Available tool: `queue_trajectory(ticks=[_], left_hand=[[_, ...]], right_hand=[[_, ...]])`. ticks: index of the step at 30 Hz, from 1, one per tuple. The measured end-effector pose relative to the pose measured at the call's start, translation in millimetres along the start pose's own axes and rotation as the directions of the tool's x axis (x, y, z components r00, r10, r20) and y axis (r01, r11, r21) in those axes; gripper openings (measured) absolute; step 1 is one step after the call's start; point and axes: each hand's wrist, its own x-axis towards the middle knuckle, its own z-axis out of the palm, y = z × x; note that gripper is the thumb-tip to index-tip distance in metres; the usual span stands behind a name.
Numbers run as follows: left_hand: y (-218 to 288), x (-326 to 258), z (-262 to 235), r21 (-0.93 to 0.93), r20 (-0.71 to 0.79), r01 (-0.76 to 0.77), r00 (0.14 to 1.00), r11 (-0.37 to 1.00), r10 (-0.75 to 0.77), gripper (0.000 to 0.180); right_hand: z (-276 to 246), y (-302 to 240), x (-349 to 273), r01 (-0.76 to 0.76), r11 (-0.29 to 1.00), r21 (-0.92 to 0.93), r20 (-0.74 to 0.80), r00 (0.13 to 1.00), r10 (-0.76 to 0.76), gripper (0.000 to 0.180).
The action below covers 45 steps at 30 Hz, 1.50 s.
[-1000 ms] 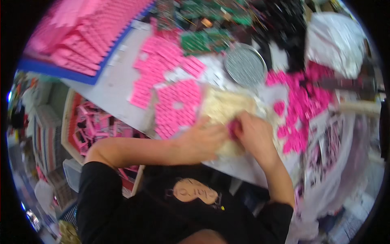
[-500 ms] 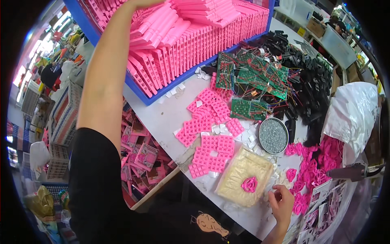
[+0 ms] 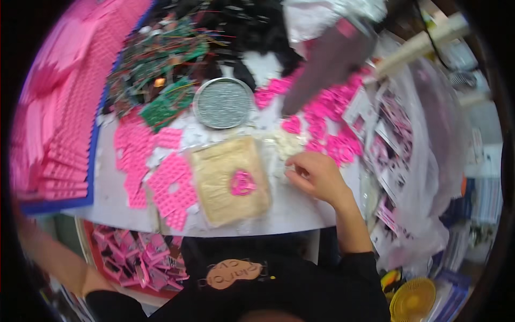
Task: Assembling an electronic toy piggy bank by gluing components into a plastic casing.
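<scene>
My right hand (image 3: 317,176) hangs over the table just right of a beige block (image 3: 220,198) wrapped in clear film. Its fingers are curled, with thumb and forefinger close together; whatever they hold, if anything, is too small to make out. On the block lies a pink looped plastic piece (image 3: 243,183). Small cream pieces (image 3: 289,140) lie just beyond my fingers. My left forearm (image 3: 59,263) is blurred and reaches up the left rim beside a blue crate (image 3: 59,205); the hand itself is out of sight. Rows of long pink plastic parts (image 3: 70,107) fill that crate.
A round tin (image 3: 223,103) of small grey metal bits stands beyond the block. Pink button pads (image 3: 173,185), green circuit boards (image 3: 169,103) and pink looped pieces (image 3: 335,145) surround it. A blurred grey tool (image 3: 327,67) hangs at right. Below left sits a box of pink items (image 3: 139,257).
The view has swung right, so the crate now sits at the left rim. My left arm has come down from over the crate to its near side. My right hand stays beside the block.
</scene>
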Motion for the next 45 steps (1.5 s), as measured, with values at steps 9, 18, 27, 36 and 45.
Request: queue_trajectory(ticks=[9, 18, 27, 36, 45], left_hand=[[0, -126, 113, -0.266, 0.497, 0.187, 0.867, 0.946, -0.032, 0.124], [33, -147, 176, -0.445, 0.662, 0.132, 0.714, 0.886, 0.226, 0.127], [87, -185, 260, 0.13, 0.507, -0.635, 0.703, 0.761, 0.499, 0.111], [196, -205, 190, -0.77, 0.614, 0.595, 0.595, 0.229, 0.519, 0.07], [204, -213, 204, -0.815, 0.538, 0.552, 0.609, 0.176, 0.583, 0.067]], right_hand=[[-57, -40, -35, 0.43, 0.556, 0.711, -0.349, 0.902, -0.252, 0.029], [-56, -97, -9, 0.33, -0.247, 0.911, -0.357, 0.332, -0.873, 0.043], [-25, -116, -4, 0.364, -0.232, 0.902, -0.428, 0.68, -0.595, 0.058], [-15, -87, -21, 0.443, -0.205, 0.873, -0.486, 0.745, -0.457, 0.052], [-15, -73, -20, 0.348, -0.183, 0.919, -0.393, 0.806, -0.443, 0.05]])
